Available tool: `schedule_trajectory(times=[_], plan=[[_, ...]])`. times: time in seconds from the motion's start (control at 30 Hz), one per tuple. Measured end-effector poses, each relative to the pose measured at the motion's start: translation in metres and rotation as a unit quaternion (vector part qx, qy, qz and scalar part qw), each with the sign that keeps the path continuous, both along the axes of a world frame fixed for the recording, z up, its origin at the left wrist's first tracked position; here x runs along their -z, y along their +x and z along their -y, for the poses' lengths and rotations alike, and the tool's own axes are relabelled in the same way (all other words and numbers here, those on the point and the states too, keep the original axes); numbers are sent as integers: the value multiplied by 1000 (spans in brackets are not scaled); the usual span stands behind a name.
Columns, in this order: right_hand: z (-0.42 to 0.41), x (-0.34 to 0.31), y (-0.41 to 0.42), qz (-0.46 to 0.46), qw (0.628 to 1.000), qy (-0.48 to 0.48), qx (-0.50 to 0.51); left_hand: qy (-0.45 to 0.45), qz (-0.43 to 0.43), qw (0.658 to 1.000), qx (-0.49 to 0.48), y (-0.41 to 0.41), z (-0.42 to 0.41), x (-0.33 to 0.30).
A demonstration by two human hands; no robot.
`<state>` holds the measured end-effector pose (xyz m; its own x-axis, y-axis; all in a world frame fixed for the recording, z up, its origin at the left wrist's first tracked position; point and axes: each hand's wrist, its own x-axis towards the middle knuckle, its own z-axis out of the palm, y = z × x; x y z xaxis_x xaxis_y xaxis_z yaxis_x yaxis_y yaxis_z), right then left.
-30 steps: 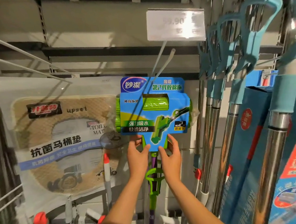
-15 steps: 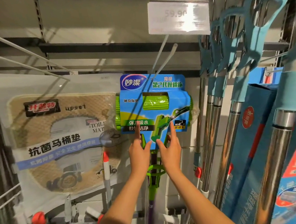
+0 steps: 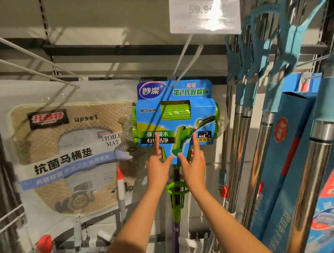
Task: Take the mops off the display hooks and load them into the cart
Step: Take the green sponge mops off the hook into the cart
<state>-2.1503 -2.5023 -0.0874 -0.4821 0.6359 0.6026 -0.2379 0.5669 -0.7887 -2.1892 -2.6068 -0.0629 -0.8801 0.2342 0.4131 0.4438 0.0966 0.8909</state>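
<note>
A sponge mop hangs from a wire display hook. Its green roller head sits in a blue card package, and a green and purple pole runs down from it. My left hand and my right hand hold the narrow lower end of the package from either side. Each thumb lies on the front, each index finger points straight up against the card, and the other fingers curl behind it. No cart is in view.
A bagged toilet mat hangs just to the left, with bare wire hooks above it. Several steel mops with teal handles and blue boxes crowd the right. A price tag sticks out overhead.
Both hands have slid a little higher on the package's lower end, and the index fingers now stretch up over the printed card. The mop still hangs on its hook.
</note>
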Motion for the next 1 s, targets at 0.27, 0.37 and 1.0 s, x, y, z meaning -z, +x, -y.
schedule_trajectory(times=[0.27,0.37,1.0], plan=[[11,-7,17,32,999,-3,-5,21,23,995,95,20,18,-11],[15,-12,28,40,999,-11,-19,62,57,988,131,35,26,-16],[111,14,253,105,986,115,-53,-266,-116,956,-51,223,167,23]])
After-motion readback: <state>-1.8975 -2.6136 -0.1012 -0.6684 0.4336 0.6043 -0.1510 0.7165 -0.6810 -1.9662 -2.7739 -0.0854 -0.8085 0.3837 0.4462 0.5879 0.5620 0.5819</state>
